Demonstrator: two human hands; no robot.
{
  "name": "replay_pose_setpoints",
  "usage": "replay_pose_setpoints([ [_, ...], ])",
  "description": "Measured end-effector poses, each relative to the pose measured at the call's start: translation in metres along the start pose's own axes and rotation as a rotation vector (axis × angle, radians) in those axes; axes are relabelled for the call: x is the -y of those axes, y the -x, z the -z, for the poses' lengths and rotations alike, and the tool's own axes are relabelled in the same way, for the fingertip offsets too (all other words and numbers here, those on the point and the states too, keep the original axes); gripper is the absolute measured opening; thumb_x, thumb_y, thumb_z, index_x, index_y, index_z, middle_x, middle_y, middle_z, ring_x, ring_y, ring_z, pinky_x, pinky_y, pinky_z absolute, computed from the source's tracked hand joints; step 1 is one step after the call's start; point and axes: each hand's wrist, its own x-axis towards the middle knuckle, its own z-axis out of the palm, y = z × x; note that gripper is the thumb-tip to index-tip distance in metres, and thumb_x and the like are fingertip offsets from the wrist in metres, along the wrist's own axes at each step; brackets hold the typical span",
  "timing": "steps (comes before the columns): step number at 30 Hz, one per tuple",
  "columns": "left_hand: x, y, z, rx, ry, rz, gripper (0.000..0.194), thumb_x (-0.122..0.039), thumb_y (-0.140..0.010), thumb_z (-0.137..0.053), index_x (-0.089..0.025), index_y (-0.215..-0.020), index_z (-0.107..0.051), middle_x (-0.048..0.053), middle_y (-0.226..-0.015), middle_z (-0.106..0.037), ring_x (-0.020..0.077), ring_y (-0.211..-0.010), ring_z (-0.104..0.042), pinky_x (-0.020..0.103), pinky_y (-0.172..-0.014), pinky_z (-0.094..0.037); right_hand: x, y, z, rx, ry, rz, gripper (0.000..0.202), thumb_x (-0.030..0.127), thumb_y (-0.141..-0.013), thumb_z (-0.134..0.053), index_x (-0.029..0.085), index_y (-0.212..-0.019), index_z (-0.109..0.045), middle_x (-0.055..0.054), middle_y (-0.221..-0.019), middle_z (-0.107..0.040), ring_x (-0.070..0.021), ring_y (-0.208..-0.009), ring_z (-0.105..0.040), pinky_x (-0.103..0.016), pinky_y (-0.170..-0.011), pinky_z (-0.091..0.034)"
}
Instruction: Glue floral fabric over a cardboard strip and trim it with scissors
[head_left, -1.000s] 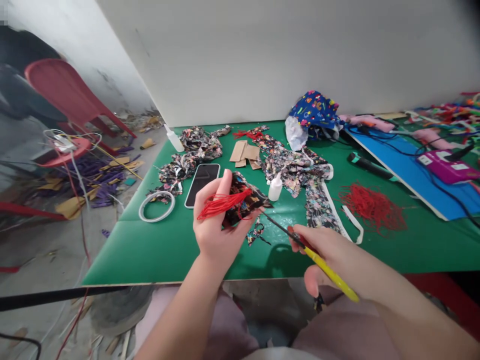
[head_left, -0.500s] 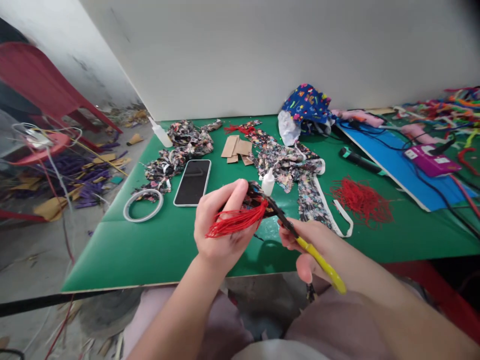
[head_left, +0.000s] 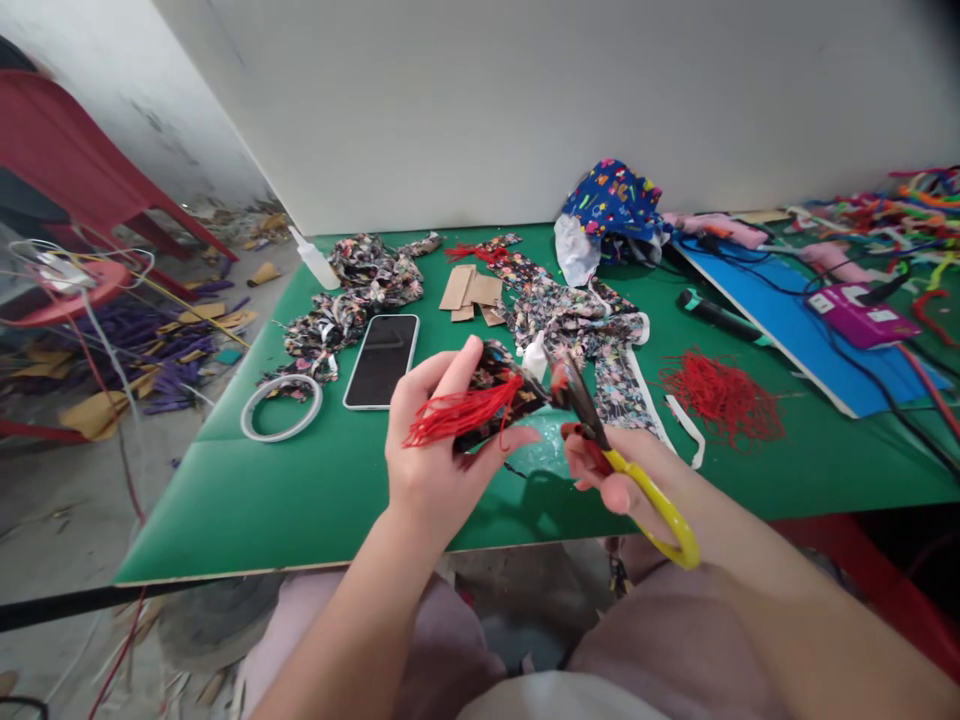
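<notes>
Above the near part of the green table, my left hand (head_left: 427, 470) is closed around a piece of dark floral fabric (head_left: 491, 365). A bundle of red threads (head_left: 465, 412) lies across that fabric and over the fingers. My right hand (head_left: 611, 470) grips scissors with yellow handles (head_left: 664, 515); their dark blades point up and away, just right of the fabric and apart from it. By the blades is a small dark and red scrap, blurred, and I cannot tell whether the fingers hold it. Behind my hands stands a small white glue bottle (head_left: 535, 357).
On the green table (head_left: 225, 520) lie a phone (head_left: 382, 360), a tape roll (head_left: 247, 420), cardboard pieces (head_left: 472, 290) and floral fabric strips (head_left: 555, 310). Loose red threads (head_left: 724, 400), a blue board (head_left: 780, 330) and a purple device (head_left: 862, 315) lie right. Another bottle (head_left: 319, 265) stands back left.
The scissors have moved away from the fabric, turning so that their handle loop shows. My left thumb now shows stretched out below the fabric, and the red threads remain with my left hand.
</notes>
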Motion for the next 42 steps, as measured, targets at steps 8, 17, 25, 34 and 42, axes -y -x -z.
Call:
replay_pose_setpoints([
  [8,0.003,-0.001,0.001,0.246,0.123,-0.013,0.053,-0.008,-0.083,-0.058,-0.027,-0.132,-0.049,0.003,-0.103,-0.061,0.0141,-0.092,-0.058,0.026,-0.082,-0.048,0.003,-0.010,0.008,-0.295,-0.149,0.160,0.047,0.068,-0.073,-0.054,0.021,-0.072,-0.054,0.002,-0.065,-0.046,-0.0107,-0.055,-0.045,-0.029,-0.062,-0.049],
  [17,-0.007,0.003,-0.004,0.351,0.509,0.425,0.018,-0.016,-0.080,-0.065,-0.022,-0.097,-0.064,-0.001,-0.087,-0.069,0.0110,-0.074,-0.064,0.020,-0.067,-0.053,0.001,-0.012,0.013,-0.432,0.021,0.179,0.038,0.061,-0.076,-0.058,0.026,-0.086,-0.066,0.002,-0.062,-0.051,-0.0127,-0.057,-0.051,-0.028,-0.054,-0.040],
  [25,-0.012,0.004,-0.010,0.338,1.068,0.736,0.015,-0.026,-0.088,-0.056,-0.024,-0.102,-0.052,-0.002,-0.078,-0.066,0.0102,-0.066,-0.064,0.020,-0.059,-0.053,0.015,0.002,0.008,-0.538,-0.137,0.321,0.022,0.044,-0.079,-0.064,0.023,-0.078,-0.064,0.002,-0.071,-0.060,-0.0082,-0.058,-0.052,-0.022,-0.052,-0.042],
  [34,-0.018,0.011,-0.023,0.363,1.034,0.706,0.019,-0.020,-0.088,-0.054,-0.023,-0.107,-0.050,-0.002,-0.076,-0.067,0.0079,-0.066,-0.063,0.016,-0.060,-0.050,0.022,0.006,-0.006,-0.243,-0.114,0.303,0.024,0.038,-0.083,-0.059,0.023,-0.101,-0.065,0.001,-0.073,-0.065,-0.0092,-0.064,-0.060,-0.020,-0.058,-0.049],
  [42,-0.018,0.011,-0.022,0.288,0.859,0.588,0.007,-0.019,-0.086,-0.054,-0.021,-0.091,-0.051,-0.002,-0.073,-0.058,0.0086,-0.060,-0.054,0.019,-0.054,-0.043,0.012,0.000,-0.009,-0.274,-0.007,0.328,0.024,0.038,-0.084,-0.057,0.025,-0.102,-0.066,0.000,-0.078,-0.067,-0.0121,-0.070,-0.063,-0.024,-0.064,-0.051],
])
